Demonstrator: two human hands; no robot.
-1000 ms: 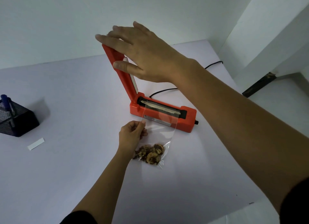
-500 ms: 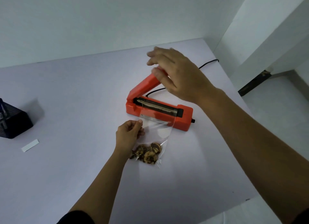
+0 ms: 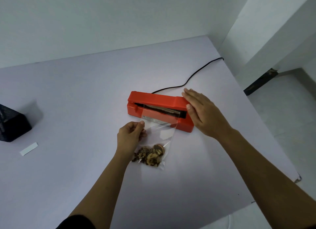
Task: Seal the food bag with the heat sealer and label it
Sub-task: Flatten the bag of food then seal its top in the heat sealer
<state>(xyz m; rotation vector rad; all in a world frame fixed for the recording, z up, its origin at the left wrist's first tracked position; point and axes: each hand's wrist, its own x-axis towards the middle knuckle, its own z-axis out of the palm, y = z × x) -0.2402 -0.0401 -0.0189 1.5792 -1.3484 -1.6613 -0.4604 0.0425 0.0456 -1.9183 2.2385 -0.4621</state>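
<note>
The left hand's (image 3: 130,138) grip pinches the left edge of a clear food bag (image 3: 157,136) between thumb and fingers, partway up the bag's side. The right hand's (image 3: 201,113) grip is released: it lies flat, fingers straight and together, palm down on the right end of the red heat sealer's (image 3: 154,99) lid. The lid is lowered onto the base, though a dark slot shows along its front.

Up and to the right of the left grip, the bag's open top runs into that slot, resting over the front of the sealer's base. Below and just right of the left grip, the bottom of the bag lies on the pale surface (image 3: 85,95), holding a small heap of brown dried food slices (image 3: 150,155).

Beyond the right grip, a black power cord (image 3: 196,73) snakes from the back of the sealer toward the far right corner of the surface. Well to the left of the left grip lies a small white label strip (image 3: 28,148), and farther left, at the frame's edge, stands a black mesh pen holder (image 3: 12,124).
</note>
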